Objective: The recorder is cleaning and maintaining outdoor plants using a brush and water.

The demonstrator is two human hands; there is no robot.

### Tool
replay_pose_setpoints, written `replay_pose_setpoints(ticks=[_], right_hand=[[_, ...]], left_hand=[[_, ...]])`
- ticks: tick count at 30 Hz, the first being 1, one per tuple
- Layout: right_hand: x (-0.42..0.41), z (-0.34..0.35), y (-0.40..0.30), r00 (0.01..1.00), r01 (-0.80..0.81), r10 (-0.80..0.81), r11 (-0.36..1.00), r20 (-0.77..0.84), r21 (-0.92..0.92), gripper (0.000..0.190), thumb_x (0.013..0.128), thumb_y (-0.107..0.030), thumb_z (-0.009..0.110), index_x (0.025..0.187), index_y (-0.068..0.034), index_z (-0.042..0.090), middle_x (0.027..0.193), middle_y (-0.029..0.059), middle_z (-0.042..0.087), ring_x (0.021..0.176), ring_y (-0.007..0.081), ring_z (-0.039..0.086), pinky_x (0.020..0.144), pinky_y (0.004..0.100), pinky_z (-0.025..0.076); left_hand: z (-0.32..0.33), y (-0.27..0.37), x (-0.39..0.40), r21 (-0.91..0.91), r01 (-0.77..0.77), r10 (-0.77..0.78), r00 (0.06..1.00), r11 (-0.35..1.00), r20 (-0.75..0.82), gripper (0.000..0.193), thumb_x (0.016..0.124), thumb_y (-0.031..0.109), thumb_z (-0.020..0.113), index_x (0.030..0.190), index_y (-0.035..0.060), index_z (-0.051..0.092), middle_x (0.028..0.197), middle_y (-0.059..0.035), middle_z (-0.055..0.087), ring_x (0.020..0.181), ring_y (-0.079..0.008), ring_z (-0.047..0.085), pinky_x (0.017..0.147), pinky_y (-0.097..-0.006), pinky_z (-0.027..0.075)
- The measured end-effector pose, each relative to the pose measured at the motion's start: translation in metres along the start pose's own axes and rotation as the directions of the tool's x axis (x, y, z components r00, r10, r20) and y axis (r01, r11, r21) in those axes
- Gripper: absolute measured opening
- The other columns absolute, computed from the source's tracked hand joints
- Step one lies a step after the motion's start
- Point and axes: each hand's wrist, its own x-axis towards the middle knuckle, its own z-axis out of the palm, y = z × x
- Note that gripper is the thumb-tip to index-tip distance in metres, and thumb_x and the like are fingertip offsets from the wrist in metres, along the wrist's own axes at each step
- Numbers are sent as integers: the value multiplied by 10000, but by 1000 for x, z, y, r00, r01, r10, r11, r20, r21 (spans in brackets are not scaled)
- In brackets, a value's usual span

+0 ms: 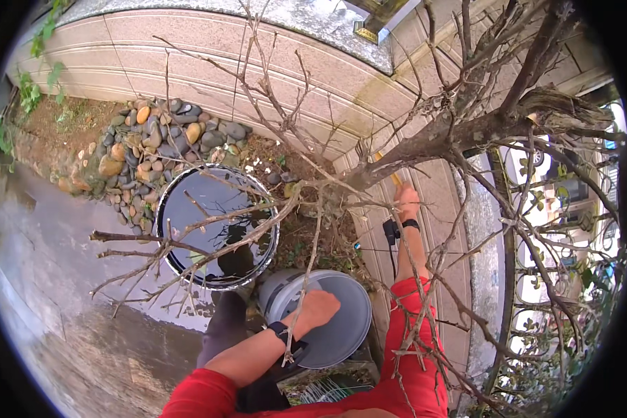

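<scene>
My right hand [408,201] is closed around a yellow handle [395,177], which runs up behind the trunk of a leafless tree [397,159]; the tool's far end is hidden. My left hand [317,309] is curled over a grey plastic bucket [347,337]; whether it holds anything does not show. Left of that bucket stands a round tub [162,209] of dark water with branches across it. Each wrist wears a black band, and a small black device with a cable lies beside my right wrist.
Bare twigs [318,235] spread between and over both arms. Rounded stones [172,141] are heaped beyond the tub. A tiled wall [292,78] bounds the bed at the back and right, with a metal railing [507,292] on the right side. Wet paving [99,292] lies at left.
</scene>
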Motion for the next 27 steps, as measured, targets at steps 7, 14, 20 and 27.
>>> replay_pose_setpoints(ticks=[7,14,20,27], right_hand=[[-7,58,128,993,115,-107,950,41,-291,201,796,-197,559,882,-69,689,891,175,658,812,355,644,720,461,520],[30,30,-6,979,136,-130,991,-158,23,257,867,-297,515,916,-51,573,813,243,624,800,421,608,666,522,486],[13,107,52,985,170,-167,979,32,-116,226,832,-148,523,983,-29,641,961,209,637,869,330,634,684,409,518],[48,124,10,976,216,-206,963,76,-159,197,800,-110,532,921,-35,668,936,200,647,839,311,646,647,383,525]], left_hand=[[-6,10,15,50,-84,81,995,995,58,104,648,59,587,682,60,685,701,-136,657,693,-292,665,580,-380,524],[12,7,2,101,-73,65,995,992,80,137,698,61,551,726,41,683,749,-153,663,729,-306,665,617,-389,536],[11,4,0,97,-115,107,990,989,93,133,705,54,549,716,47,682,725,-140,660,712,-285,667,612,-375,538],[9,5,-4,162,-97,78,990,982,116,136,708,60,552,697,67,687,717,-115,668,702,-258,673,567,-354,533]])
